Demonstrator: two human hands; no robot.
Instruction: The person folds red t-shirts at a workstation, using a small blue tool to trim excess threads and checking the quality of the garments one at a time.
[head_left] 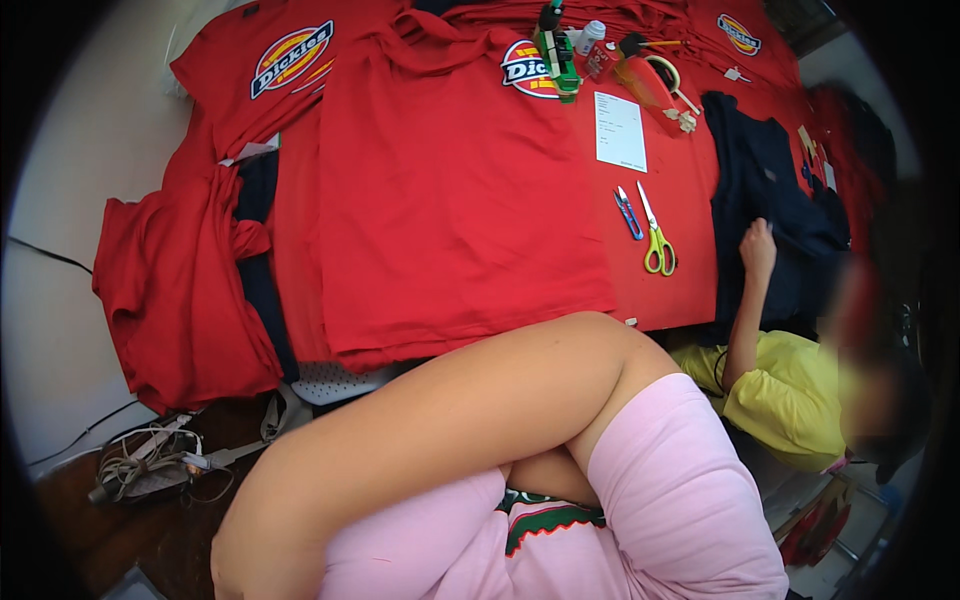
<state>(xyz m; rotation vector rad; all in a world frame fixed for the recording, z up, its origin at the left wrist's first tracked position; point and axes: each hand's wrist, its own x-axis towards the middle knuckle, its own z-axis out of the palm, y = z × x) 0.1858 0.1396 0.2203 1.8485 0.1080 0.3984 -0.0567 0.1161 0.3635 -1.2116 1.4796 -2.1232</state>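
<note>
Neither of my hands shows. A bare bent limb (430, 420) of mine crosses the lower middle, coming out of pink clothing (690, 490), and it runs out of view at the lower left. Beyond it, a red shirt (450, 200) with a round-and-banner print lies spread on the red-covered table (665, 305). Right of this shirt are scissors (655, 250) with yellow-green handles, blue thread snips (627, 215) and a white printed slip (621, 132). A green and black tool (557, 60) stands at the shirt's far right corner.
More red shirts (180, 290) are heaped at the left. At the right, a person in yellow (790, 390) has a hand (762, 245) on a dark navy garment (750, 160). Cables (140, 460) lie tangled at the lower left. A white cylinder (592, 38) stands at the back.
</note>
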